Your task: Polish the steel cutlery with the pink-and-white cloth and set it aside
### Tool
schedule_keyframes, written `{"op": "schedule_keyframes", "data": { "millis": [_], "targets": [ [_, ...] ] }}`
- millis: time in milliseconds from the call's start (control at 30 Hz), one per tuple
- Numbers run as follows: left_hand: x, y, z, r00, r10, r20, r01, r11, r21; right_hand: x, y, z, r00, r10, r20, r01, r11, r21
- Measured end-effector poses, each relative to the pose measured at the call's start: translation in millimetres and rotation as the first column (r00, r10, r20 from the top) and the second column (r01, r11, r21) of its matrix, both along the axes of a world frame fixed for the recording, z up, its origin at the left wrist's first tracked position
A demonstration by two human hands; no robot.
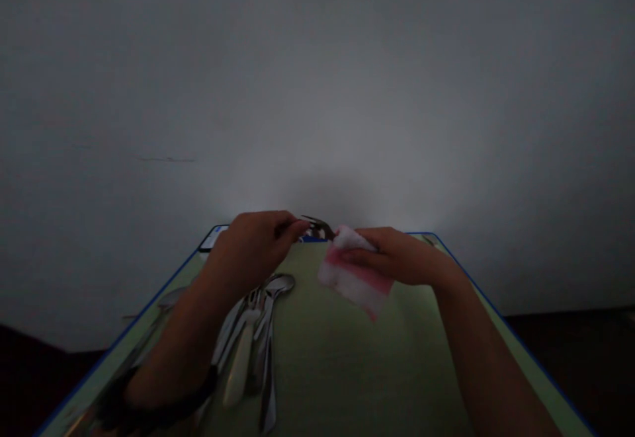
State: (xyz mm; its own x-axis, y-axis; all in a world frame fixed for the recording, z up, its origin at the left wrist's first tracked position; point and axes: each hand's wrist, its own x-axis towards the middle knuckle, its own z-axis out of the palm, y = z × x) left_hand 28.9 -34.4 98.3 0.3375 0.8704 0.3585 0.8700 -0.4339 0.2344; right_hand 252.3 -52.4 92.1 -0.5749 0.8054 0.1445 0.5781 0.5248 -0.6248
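Over the far part of the table, my left hand (268,235) is closed, its thumb and fingers pinching at the tine end of a metal fork (321,227). My right hand (384,252) grips a pink-and-white cloth (354,281), which is wrapped about the fork's other end and hides it. A loose corner of the cloth hangs below the fingers. Under my left forearm lies a pile of cutlery: a spoon (282,283), a fork with a pale handle (239,364) and several other metal pieces, partly covered by the arm.
The green table (357,371) has a blue edge and stands against a grey wall (317,93). A phone (212,237) lies at the far left corner. Another large spoon (171,297) is by the left edge. A small metal piece (428,240) lies at the far right corner.
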Motion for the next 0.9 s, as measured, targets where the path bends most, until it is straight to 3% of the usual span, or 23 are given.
{"op": "schedule_keyframes", "data": {
  "millis": [100, 167, 300, 400, 567, 700, 767, 900],
  "targets": [
    [-4, 3, -1.3, 0.999, -0.037, 0.030, 0.038, 0.998, -0.053, 11, -4, 4.3, 1.000, -0.007, -0.008, 0.007, 0.999, -0.037],
    [-2, 2, -3.4, 0.990, -0.127, 0.067, 0.135, 0.981, -0.140, 21, -7, 6.9, 1.000, 0.013, -0.006, -0.013, 0.995, -0.095],
    [8, -5, -6.7, 0.904, -0.372, 0.213, 0.425, 0.840, -0.336, 37, -11, 10.9, 0.998, 0.057, 0.016, -0.052, 0.978, -0.204],
    [14, -11, -8.3, 0.886, -0.407, 0.223, 0.464, 0.782, -0.417, 33, -9, 10.2, 0.994, 0.089, 0.064, -0.075, 0.979, -0.189],
    [17, -9, -18.0, 0.917, -0.373, 0.143, 0.392, 0.768, -0.506, 2, -3, -3.2, 0.969, 0.147, 0.198, -0.128, 0.986, -0.106],
    [20, -5, -19.2, 0.933, -0.351, 0.074, 0.348, 0.835, -0.427, -17, 1, -14.6, 0.980, 0.058, 0.193, -0.077, 0.993, 0.093],
    [22, -5, -14.5, 0.934, -0.354, 0.050, 0.345, 0.859, -0.379, -18, 2, -14.7, 0.985, 0.069, 0.157, -0.085, 0.991, 0.101],
    [16, -1, -8.5, 0.905, -0.414, 0.102, 0.424, 0.848, -0.319, -10, 1, -6.2, 0.990, 0.121, 0.071, -0.124, 0.992, 0.030]
  ]
}}
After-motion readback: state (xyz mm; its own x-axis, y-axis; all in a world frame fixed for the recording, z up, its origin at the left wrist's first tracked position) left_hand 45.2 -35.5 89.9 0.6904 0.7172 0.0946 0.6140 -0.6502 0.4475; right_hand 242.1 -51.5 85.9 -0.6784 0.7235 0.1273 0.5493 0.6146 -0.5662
